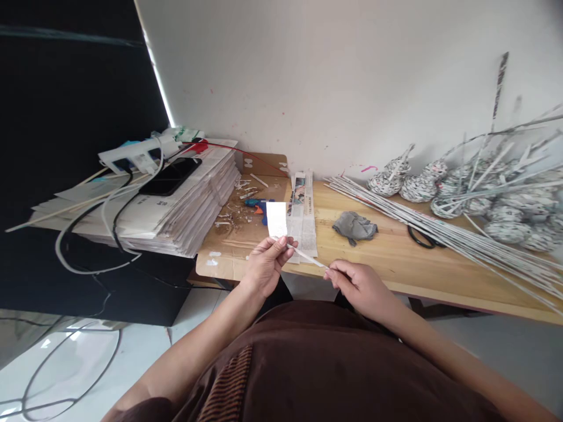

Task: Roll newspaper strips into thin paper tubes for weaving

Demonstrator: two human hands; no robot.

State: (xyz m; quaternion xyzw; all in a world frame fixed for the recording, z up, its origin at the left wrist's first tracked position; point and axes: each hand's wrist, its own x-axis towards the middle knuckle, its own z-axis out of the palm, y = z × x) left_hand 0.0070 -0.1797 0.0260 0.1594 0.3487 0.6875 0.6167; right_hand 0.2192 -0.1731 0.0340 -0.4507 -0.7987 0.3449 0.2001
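1. Left hand (263, 266): fingers pinching a white paper strip (277, 219) at mid-length, above the near edge of the bench (382, 266).
2. Right hand (367, 287): fingertips closed on the strip's narrow lower end.
3. The strip: flat and broad above the left fingers, slender between the hands. Judged part-rolled, with the broad portion still to be narrowed; whether the slender length is tightly rolled or merely folded, I cannot tell.
4. Newspaper strips (309, 225): flat, apparently unworked, just beyond the left hand.
5. Blue tool (256, 203): on cardboard (237, 252), partly hidden behind the white paper; scraps alongside.
6. Grey cloth (354, 226): crumpled, beyond the right hand.
7. Thin rods (417, 225): a bundle, seemingly finished; black loops (421, 237) beneath, mostly covered, identity uncertain.
8. Woven forms (423, 183): against the wall, several with loose ends; the rightmost blurred and cut off.
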